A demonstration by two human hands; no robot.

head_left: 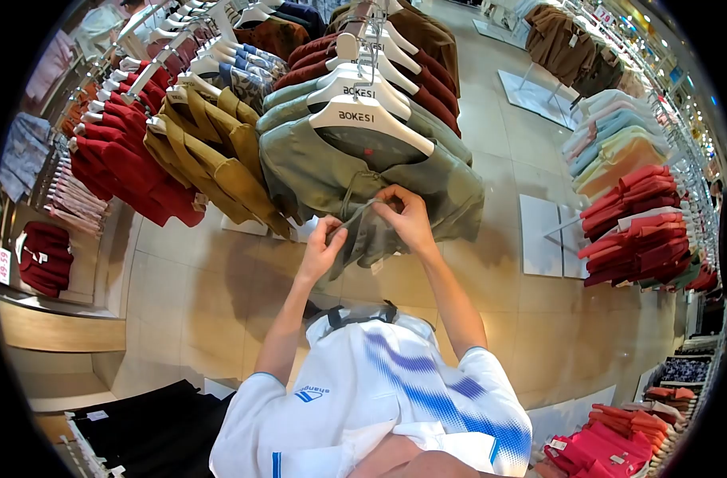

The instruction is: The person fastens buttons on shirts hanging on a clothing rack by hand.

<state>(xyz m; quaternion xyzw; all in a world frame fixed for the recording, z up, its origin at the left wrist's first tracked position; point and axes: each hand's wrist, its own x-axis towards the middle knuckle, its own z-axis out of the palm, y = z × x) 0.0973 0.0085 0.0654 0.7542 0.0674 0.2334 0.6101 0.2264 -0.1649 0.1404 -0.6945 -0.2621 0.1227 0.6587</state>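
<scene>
A sage-green blouse (296, 163) hangs at the front of the rack on a white hanger (371, 123) marked BOKESI. From its neckline hang thin fabric tie strings (351, 193). My right hand (407, 219) pinches a tie string at the blouse's front, fingertips close together. Lower and to the left, my left hand (322, 248) is closed on the tie string too, thumb against fingers. A strip of it runs between both hands. The blouse's lower part is partly hidden behind my hands and forearms. A small pale tag (377, 267) shows near its hem.
Dark red tops (443, 103) hang behind the blouse. Mustard jackets (212, 151) and red garments (128, 159) hang to the left. Across the tiled floor (491, 319), coral-red clothes (638, 231) hang at right. Folded black garments (152, 426) lie at lower left.
</scene>
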